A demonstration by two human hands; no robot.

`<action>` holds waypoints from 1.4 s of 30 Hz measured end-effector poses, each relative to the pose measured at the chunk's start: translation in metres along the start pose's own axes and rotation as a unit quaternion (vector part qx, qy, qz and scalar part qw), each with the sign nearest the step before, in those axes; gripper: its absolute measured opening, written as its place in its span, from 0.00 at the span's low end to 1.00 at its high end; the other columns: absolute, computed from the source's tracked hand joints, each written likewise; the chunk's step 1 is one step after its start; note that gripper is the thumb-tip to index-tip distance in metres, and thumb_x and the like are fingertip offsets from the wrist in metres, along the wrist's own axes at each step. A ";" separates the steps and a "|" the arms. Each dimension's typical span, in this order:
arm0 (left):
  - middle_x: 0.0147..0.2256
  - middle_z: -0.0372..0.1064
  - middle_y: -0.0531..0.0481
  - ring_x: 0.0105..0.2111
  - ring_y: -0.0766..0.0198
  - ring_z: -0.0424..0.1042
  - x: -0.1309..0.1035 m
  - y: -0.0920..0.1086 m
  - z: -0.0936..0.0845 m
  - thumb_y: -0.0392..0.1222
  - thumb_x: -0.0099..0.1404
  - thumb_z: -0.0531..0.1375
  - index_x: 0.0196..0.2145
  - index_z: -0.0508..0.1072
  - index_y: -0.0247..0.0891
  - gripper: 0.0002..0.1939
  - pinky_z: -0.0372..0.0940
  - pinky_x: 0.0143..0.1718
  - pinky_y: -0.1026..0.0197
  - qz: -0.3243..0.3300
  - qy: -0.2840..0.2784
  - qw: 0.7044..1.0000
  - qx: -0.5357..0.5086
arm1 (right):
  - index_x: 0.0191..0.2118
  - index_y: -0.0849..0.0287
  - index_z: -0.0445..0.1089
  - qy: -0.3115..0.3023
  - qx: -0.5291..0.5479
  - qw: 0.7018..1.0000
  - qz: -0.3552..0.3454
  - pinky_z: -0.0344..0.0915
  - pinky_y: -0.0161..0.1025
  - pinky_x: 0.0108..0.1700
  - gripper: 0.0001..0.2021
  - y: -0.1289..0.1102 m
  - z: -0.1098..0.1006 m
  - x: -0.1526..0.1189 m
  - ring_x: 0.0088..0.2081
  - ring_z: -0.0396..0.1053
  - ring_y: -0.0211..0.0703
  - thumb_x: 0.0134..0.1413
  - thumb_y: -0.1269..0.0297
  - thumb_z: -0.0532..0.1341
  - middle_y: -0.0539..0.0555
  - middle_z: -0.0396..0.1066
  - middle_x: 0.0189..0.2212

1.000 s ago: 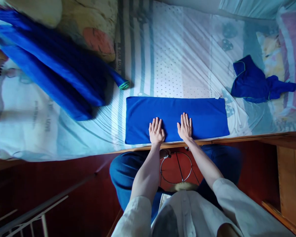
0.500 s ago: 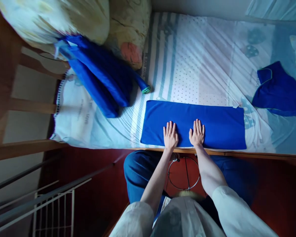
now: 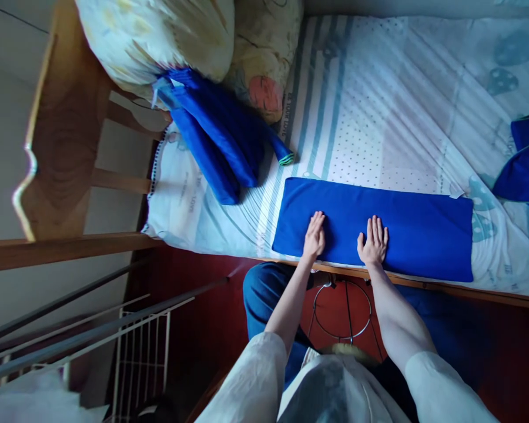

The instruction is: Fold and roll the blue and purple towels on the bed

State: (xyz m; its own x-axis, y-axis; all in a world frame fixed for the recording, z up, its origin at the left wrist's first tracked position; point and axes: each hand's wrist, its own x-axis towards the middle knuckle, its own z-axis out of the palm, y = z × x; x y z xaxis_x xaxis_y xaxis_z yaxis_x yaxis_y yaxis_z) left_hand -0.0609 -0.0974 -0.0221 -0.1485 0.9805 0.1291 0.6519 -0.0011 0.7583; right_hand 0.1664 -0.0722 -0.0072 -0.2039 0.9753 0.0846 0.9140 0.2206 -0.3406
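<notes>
A blue cloth folded into a long flat rectangle (image 3: 427, 235) lies along the bed's front edge, with a small white tag at its far right side. My left hand (image 3: 314, 236) rests on its left half, fingers stretched out and close together, the hand turned partly onto its side. On the cloth's middle lies my right hand (image 3: 374, 242), palm down and flat, fingers extended and thumb apart. Neither hand grips the fabric.
More folded blue cloths (image 3: 220, 135) lean by a pale stuffed bag (image 3: 167, 35) at the left. Another blue cloth (image 3: 522, 170) lies crumpled at right. The patterned bedsheet (image 3: 365, 117) is wrinkled. A wooden bed end (image 3: 70, 129) and metal rack (image 3: 141, 346) stand left.
My left hand has slid left on the cloth and turned from flat toward its side. My right hand remains flat near the middle. The camera view has swung left.
</notes>
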 end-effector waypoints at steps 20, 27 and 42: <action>0.74 0.42 0.41 0.75 0.51 0.32 0.041 0.047 0.014 0.43 0.75 0.48 0.72 0.57 0.39 0.30 0.37 0.74 0.37 0.115 -0.157 0.959 0.205 | 0.75 0.64 0.47 0.022 0.014 1.000 0.003 0.45 0.60 0.73 0.33 -0.002 0.002 -0.001 0.73 0.51 0.55 0.68 0.62 0.49 0.63 0.53 0.73; 0.75 0.42 0.43 0.75 0.47 0.32 0.092 0.008 -0.008 0.53 0.75 0.48 0.72 0.56 0.40 0.32 0.33 0.73 0.33 -0.010 -0.087 0.964 0.251 | 0.75 0.64 0.50 0.025 0.002 1.000 0.005 0.47 0.60 0.73 0.33 -0.003 0.000 -0.002 0.73 0.52 0.55 0.67 0.62 0.49 0.63 0.54 0.72; 0.75 0.39 0.40 0.75 0.51 0.30 0.063 0.018 -0.016 0.49 0.76 0.46 0.72 0.55 0.35 0.32 0.34 0.74 0.37 -0.032 -0.071 0.969 0.237 | 0.75 0.63 0.49 0.018 0.015 1.000 0.015 0.45 0.57 0.74 0.32 -0.007 -0.002 -0.001 0.73 0.51 0.52 0.68 0.62 0.49 0.62 0.54 0.72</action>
State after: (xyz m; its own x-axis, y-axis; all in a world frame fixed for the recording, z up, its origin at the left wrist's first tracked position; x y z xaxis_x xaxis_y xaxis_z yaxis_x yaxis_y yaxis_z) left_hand -0.0704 -0.0391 0.0095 -0.1174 0.9928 -0.0230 0.9176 0.1173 0.3799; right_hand 0.1607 -0.0749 -0.0031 -0.1638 0.9806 0.1074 0.9086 0.1924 -0.3706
